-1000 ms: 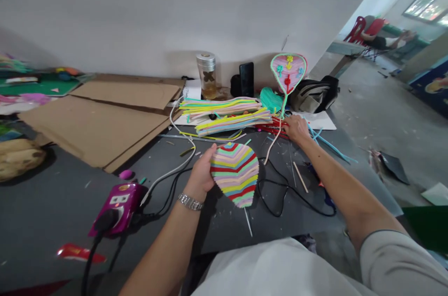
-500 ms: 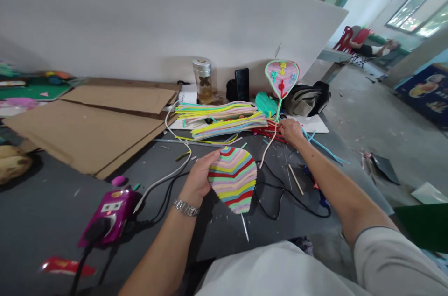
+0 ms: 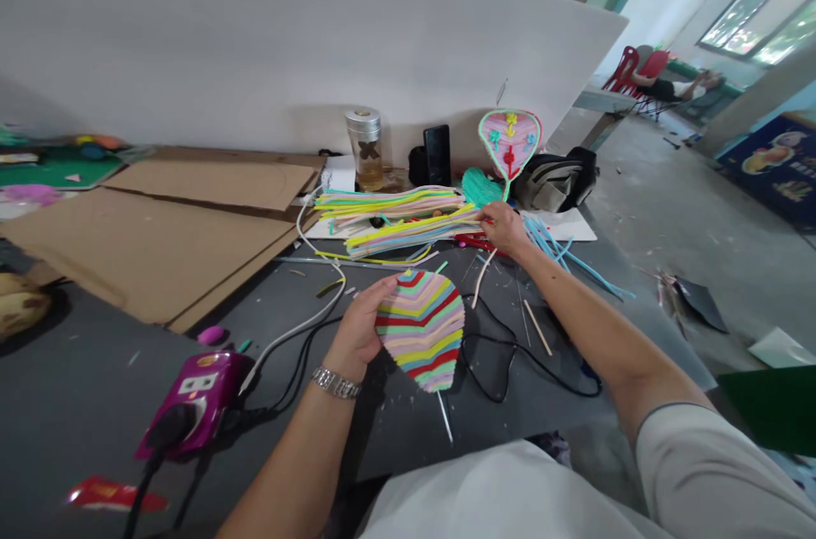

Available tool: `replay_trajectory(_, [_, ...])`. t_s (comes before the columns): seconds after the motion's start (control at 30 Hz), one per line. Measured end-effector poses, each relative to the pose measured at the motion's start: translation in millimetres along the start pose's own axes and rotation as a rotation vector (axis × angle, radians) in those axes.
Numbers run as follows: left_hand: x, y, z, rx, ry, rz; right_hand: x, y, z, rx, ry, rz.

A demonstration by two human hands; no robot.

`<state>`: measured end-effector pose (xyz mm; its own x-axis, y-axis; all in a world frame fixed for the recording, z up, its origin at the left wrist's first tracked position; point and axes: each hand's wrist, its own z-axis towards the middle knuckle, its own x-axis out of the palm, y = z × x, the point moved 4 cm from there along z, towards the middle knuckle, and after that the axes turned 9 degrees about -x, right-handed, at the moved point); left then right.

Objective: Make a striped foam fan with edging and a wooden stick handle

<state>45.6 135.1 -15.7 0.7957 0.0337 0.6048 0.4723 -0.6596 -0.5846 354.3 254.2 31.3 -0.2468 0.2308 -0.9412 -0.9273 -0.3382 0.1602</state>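
Note:
My left hand (image 3: 362,325) grips the left edge of a leaf-shaped fan panel (image 3: 422,328) with zigzag stripes in red, yellow, pink, green and blue. A thin metallic stick (image 3: 444,418) shows below its lower tip. Farther forward, my right hand (image 3: 505,229) has its fingers closed at the right end of a bundle of pipe cleaners (image 3: 414,235), mostly yellow, pink and blue; its fingertips are partly hidden. Red pipe cleaners (image 3: 475,242) lie under that hand, blue ones (image 3: 558,246) to its right. Behind it stands a pink fan (image 3: 510,146) with a green and red rim and small flowers.
Cardboard sheets (image 3: 210,224) cover the table's left side. A purple power strip (image 3: 199,403) and black cable (image 3: 510,365) lie nearer. A lidded bottle (image 3: 365,150), phone (image 3: 437,155) and bag (image 3: 561,182) stand along the white board (image 3: 255,46).
My right hand has shifted left, from the red pipe cleaners to the end of the multicoloured bundle, uncovering more blue ones. My left hand keeps the striped panel nearly still.

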Motion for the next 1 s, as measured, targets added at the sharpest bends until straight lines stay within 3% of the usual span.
replay_trajectory(0.23, [1.1,0,0,-0.001,-0.011,-0.004,11,8,23,-0.024,0.080,0.021])
replay_trajectory(0.47, [3.3,-1,-3,0.002,0.005,0.001,9,11,26,-0.021,0.139,0.073])
replay_trajectory(1.0, [-1.1,-1,0,-0.014,-0.027,0.016,10,-8,36,0.082,0.156,0.214])
